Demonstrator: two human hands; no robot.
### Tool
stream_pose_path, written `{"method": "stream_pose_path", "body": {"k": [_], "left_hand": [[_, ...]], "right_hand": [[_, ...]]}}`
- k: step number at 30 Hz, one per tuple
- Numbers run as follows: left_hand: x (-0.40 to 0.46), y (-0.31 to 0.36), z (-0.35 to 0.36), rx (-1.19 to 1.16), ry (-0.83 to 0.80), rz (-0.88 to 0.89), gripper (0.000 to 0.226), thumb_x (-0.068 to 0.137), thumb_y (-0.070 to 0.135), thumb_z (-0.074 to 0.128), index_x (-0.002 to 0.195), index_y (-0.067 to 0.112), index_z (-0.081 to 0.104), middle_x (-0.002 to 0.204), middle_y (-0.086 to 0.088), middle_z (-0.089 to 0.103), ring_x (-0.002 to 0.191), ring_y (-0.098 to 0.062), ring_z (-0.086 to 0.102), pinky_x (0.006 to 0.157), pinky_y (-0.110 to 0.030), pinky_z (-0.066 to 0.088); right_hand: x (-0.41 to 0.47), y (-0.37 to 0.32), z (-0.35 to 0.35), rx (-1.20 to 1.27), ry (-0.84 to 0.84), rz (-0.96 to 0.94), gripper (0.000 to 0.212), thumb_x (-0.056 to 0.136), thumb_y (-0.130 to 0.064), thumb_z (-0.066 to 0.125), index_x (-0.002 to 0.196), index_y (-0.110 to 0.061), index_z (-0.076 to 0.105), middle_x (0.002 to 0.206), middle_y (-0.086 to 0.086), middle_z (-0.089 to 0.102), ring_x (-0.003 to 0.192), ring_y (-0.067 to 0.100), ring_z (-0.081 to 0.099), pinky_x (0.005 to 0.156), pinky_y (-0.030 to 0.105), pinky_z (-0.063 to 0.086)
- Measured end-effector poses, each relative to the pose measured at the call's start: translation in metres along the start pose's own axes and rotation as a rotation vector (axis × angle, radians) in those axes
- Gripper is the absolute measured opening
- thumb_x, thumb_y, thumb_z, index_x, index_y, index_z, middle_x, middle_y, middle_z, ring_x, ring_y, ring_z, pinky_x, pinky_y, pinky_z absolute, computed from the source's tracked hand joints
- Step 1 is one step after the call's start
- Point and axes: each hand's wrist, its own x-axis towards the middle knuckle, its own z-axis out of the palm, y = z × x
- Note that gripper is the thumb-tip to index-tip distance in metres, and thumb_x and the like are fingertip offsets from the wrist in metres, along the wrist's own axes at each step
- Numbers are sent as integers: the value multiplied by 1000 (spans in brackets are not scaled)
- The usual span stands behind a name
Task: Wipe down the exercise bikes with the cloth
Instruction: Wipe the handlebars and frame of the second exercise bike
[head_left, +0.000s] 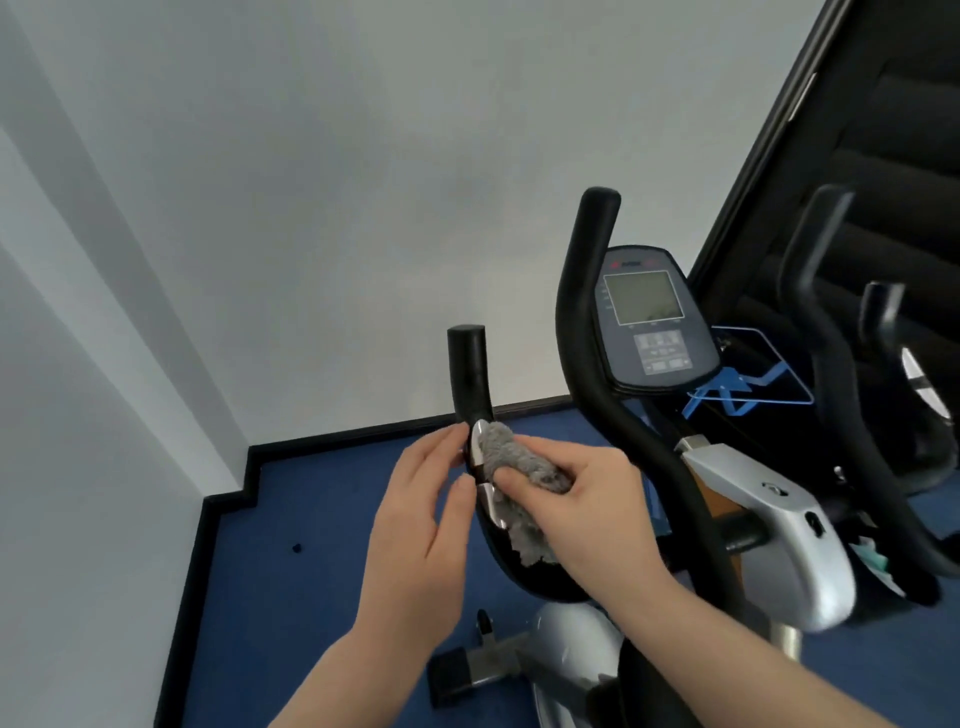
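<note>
Right hand (597, 499), grip closed on the grey cloth (524, 478), presses it against the exercise bike's left handlebar (470, 374); left hand (415, 525), grip wide, fingertips touching the handlebar's opposite side.

Single head-worn wide-angle view, angled forward and down, close over an exercise bike (675, 467) in a room corner.

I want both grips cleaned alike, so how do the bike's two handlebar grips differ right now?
The left grip has the grey cloth pressed on its metal sensor plates by the right hand, steadied by the left hand; the right grip stands untouched and reaches higher in view. Both are black and upturned.
</note>
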Motion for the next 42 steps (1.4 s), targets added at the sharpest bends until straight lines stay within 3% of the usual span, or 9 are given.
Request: {"method": "stream_pose_path", "body": {"k": [3, 7, 10, 14, 17, 20, 27, 32, 42], "left_hand": [[-3, 0, 3, 31, -7, -28, 45, 91, 35, 43, 136, 30, 47, 135, 25, 46, 128, 1, 42, 104, -26, 39], [-6, 2, 2, 82, -29, -38, 47, 90, 40, 42, 137, 41, 40, 137, 35, 39, 130, 11, 34, 102, -4, 26], [-6, 2, 2, 101, -28, -43, 48, 90, 43, 41, 138, 44, 38, 137, 40, 35, 130, 14, 31, 103, -9, 28], [-8, 2, 1, 84, -25, -39, 44, 93, 41, 42, 136, 45, 40, 138, 38, 37, 130, 12, 32, 104, -15, 28], [-8, 3, -1, 38, -18, -47, 42, 92, 38, 42, 133, 44, 46, 135, 35, 44, 128, 12, 35, 104, -10, 29], [-9, 0, -5, -51, 32, -95, 36, 92, 32, 44, 125, 38, 56, 122, 30, 57, 119, 8, 48, 98, -10, 37], [-5, -3, -12, -84, 157, -103, 36, 93, 29, 44, 127, 36, 53, 121, 20, 59, 116, 4, 52, 91, -9, 40], [6, 4, -13, 62, 97, 116, 40, 94, 26, 39, 132, 33, 48, 142, 18, 44, 134, -3, 37, 106, -34, 38], [16, -19, -20, 93, -245, 279, 43, 97, 31, 34, 137, 22, 47, 149, 11, 38, 139, -7, 31, 112, -38, 31]], "right_hand": [[22, -3, 12, 112, 57, -16, 27, 79, -15, 74, 96, -36, 73, 84, -20, 74, 81, -1, 69, 75, 21, 56], [51, -6, 28, 288, 146, -21, 31, 80, -12, 73, 108, -23, 71, 88, -15, 75, 84, 2, 70, 73, 16, 55], [61, -11, 32, 287, 191, -93, 37, 79, -10, 74, 113, -25, 68, 95, -16, 74, 89, 3, 70, 79, 19, 56], [89, -35, 11, -114, 16, -460, 35, 82, -2, 68, 112, -20, 69, 106, -7, 72, 95, 11, 68, 85, 40, 56], [106, -62, -1, -674, -272, -772, 33, 81, 4, 61, 108, -14, 69, 105, -1, 71, 93, 23, 66, 76, 42, 55], [98, -60, -11, -789, -402, -920, 31, 80, 8, 62, 104, -9, 70, 113, 3, 69, 112, 24, 61, 88, 40, 52], [45, -22, -10, -624, -587, -745, 29, 84, 0, 62, 111, -10, 68, 119, 2, 66, 120, 21, 53, 97, 37, 43], [23, -12, -14, -600, -669, -702, 29, 86, -1, 60, 112, -11, 67, 122, -4, 64, 128, 13, 46, 102, 37, 39], [-46, -1, 10, -736, -114, -454, 54, 76, -1, 72, 126, -18, 60, 132, -1, 59, 119, 18, 58, 86, 35, 56]]}}
